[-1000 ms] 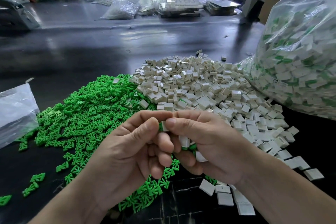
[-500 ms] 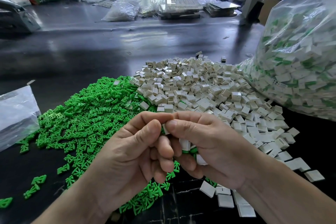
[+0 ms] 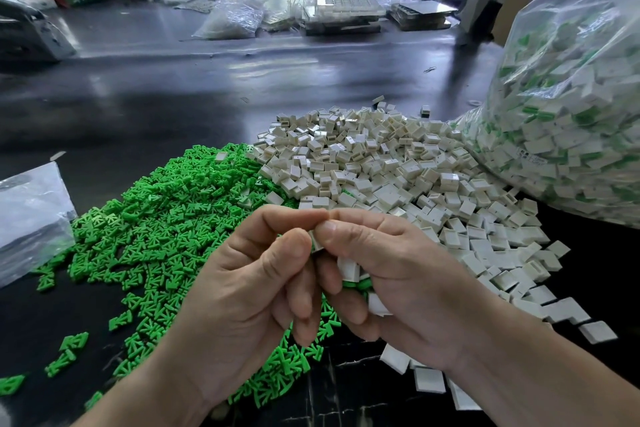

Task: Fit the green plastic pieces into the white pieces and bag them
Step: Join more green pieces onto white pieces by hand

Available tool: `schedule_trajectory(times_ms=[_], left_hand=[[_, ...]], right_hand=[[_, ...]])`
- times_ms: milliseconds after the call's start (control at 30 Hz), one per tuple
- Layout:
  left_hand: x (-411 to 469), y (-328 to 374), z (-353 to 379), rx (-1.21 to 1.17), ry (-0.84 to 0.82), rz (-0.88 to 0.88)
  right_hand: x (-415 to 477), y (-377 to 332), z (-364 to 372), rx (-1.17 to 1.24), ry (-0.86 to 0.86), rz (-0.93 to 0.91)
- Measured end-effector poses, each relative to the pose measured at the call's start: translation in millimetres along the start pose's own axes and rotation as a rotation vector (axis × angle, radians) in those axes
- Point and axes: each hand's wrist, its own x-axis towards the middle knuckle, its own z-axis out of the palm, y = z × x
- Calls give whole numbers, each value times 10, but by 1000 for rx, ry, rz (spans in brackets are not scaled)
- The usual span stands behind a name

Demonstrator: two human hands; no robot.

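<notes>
A heap of small green plastic pieces [image 3: 166,218] covers the dark table at the left. Beside it, to the right, lies a heap of white square pieces [image 3: 381,166]. Over the seam between the heaps, my left hand [image 3: 249,291] and my right hand [image 3: 391,274] meet fingertip to fingertip and pinch one white piece [image 3: 316,239] between thumbs and forefingers. My right palm also holds several more white pieces [image 3: 348,269] with bits of green among them. A big clear bag [image 3: 571,97] at the right is packed with fitted white-and-green pieces.
A flat clear plastic bag [image 3: 31,215] lies at the left edge. Stray green pieces [image 3: 69,347] dot the table front left. Loose white pieces [image 3: 429,378] lie under my right wrist. Bags and trays [image 3: 343,10] stand along the table's far side.
Both hands have stayed together over the heaps, still pinching the same white piece. The fingers shifted only slightly.
</notes>
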Motion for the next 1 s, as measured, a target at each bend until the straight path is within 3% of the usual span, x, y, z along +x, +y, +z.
schedule_trajectory(times_ms=[167, 400, 533, 633, 767, 1000], left_hand=[[-2, -6, 61, 182, 88, 94], [-53, -11, 53, 796, 353, 282], [-46, 36, 38, 1129, 257, 398], [-29, 105, 39, 1376, 155, 385], [-62, 113, 12, 1439, 111, 298], [-67, 169, 15, 1475, 71, 296]], right_hand=[[1, 22, 59, 58, 16, -24], [11, 16, 21, -14, 8, 111], [0, 6, 23, -40, 25, 101], [8, 10, 23, -50, 45, 93], [3, 6, 22, -76, 60, 116], [-1, -3, 17, -100, -17, 129]])
